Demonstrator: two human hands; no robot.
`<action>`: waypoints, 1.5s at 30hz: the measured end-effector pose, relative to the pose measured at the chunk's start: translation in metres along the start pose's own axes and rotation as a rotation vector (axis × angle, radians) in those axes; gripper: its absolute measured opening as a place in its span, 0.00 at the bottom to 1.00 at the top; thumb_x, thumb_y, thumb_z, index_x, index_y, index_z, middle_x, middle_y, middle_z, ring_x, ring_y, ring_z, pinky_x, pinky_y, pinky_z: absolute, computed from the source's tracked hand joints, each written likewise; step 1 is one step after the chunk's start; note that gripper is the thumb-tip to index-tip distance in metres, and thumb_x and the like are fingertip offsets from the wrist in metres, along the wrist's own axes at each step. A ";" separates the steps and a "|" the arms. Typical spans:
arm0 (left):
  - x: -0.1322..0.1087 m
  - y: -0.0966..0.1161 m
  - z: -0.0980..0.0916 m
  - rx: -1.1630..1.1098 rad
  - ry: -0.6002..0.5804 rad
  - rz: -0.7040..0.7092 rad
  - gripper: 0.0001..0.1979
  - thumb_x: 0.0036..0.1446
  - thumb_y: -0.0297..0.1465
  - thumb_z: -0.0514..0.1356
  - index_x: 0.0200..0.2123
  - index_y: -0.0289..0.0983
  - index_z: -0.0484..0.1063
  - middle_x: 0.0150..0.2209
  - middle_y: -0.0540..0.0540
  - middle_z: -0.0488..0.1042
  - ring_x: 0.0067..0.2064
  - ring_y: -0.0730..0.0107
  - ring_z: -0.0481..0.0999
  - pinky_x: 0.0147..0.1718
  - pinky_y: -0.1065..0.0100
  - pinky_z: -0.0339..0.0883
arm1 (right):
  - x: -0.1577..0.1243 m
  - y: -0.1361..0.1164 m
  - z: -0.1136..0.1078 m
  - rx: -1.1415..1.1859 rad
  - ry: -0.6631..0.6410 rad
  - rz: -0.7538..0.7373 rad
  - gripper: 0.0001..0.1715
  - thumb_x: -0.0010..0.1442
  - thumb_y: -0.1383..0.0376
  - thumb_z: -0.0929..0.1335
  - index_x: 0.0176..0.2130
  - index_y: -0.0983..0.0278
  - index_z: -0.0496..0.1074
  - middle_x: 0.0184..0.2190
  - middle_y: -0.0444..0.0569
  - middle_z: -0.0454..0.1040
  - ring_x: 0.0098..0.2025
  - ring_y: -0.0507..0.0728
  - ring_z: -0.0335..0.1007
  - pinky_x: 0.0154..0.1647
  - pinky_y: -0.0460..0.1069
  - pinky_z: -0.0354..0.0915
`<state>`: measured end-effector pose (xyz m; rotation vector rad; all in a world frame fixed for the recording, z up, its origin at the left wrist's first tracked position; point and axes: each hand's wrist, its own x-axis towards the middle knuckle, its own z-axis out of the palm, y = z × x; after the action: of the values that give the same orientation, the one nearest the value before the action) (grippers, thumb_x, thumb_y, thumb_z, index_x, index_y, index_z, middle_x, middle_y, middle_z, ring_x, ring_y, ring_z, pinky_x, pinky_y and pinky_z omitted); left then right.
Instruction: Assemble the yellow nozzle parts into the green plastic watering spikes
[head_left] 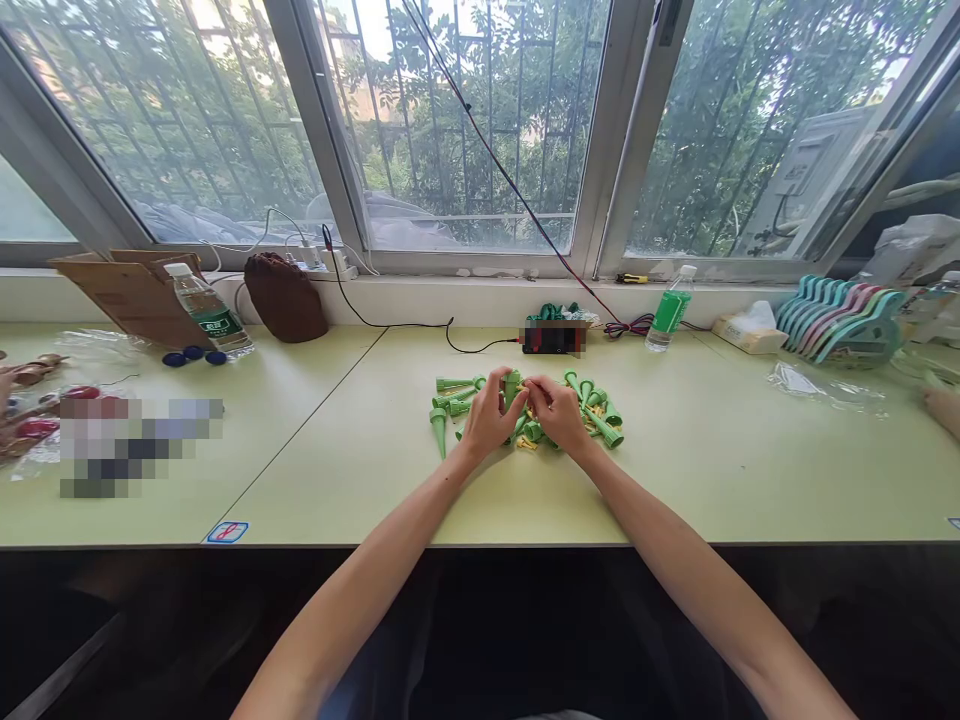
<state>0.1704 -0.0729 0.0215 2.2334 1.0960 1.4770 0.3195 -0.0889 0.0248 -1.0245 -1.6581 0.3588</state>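
Note:
In the middle of the table, my left hand [486, 415] is closed around a green plastic cone [512, 383], wide end up. Close beside it, the fingertips of my right hand [559, 412] are pinched together at the cone's upper part, on what looks like a small yellow piece [523, 388]; its shape is too small to make out. Several more green cones lie around both hands, such as a capped one [439, 428] on the left and another [604, 428] on the right. Little yellow pieces [528, 442] are scattered among them, partly hidden by my hands.
A phone [553, 338] on a cable lies behind the cones. Farther back stand a green-labelled bottle [669, 310], a tissue pack [750, 330] and pastel hangers [840, 318]. On the left are another bottle [210, 315] and a brown bag [283, 300]. Other people's hands show at both edges.

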 end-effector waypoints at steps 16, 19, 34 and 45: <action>0.001 -0.001 0.000 -0.009 0.053 0.004 0.15 0.63 0.39 0.55 0.50 0.41 0.61 0.29 0.53 0.65 0.20 0.80 0.59 0.22 0.74 0.54 | 0.001 0.001 0.003 -0.019 -0.030 -0.041 0.15 0.65 0.57 0.62 0.40 0.64 0.72 0.34 0.51 0.75 0.30 0.55 0.68 0.30 0.48 0.63; 0.000 0.000 0.000 -0.007 0.013 0.007 0.17 0.62 0.39 0.57 0.51 0.41 0.60 0.29 0.53 0.65 0.20 0.80 0.59 0.22 0.74 0.54 | 0.001 0.003 0.003 -0.027 -0.019 -0.038 0.13 0.65 0.60 0.61 0.38 0.64 0.72 0.32 0.50 0.75 0.30 0.55 0.68 0.30 0.48 0.63; -0.002 -0.004 -0.005 0.033 -0.039 0.131 0.25 0.52 0.29 0.60 0.54 0.38 0.62 0.28 0.53 0.68 0.21 0.79 0.59 0.25 0.72 0.58 | 0.001 0.000 0.001 0.056 -0.024 0.025 0.14 0.64 0.56 0.63 0.31 0.62 0.68 0.21 0.43 0.67 0.23 0.52 0.61 0.26 0.47 0.59; -0.001 -0.004 -0.001 0.010 -0.025 0.094 0.24 0.54 0.26 0.58 0.55 0.40 0.60 0.38 0.48 0.71 0.22 0.81 0.60 0.24 0.74 0.58 | 0.001 -0.003 0.003 0.212 -0.040 0.125 0.18 0.64 0.50 0.63 0.36 0.61 0.68 0.21 0.42 0.68 0.18 0.51 0.63 0.21 0.47 0.61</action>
<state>0.1673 -0.0708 0.0189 2.3338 1.0057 1.4783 0.3160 -0.0893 0.0263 -0.9681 -1.5577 0.6275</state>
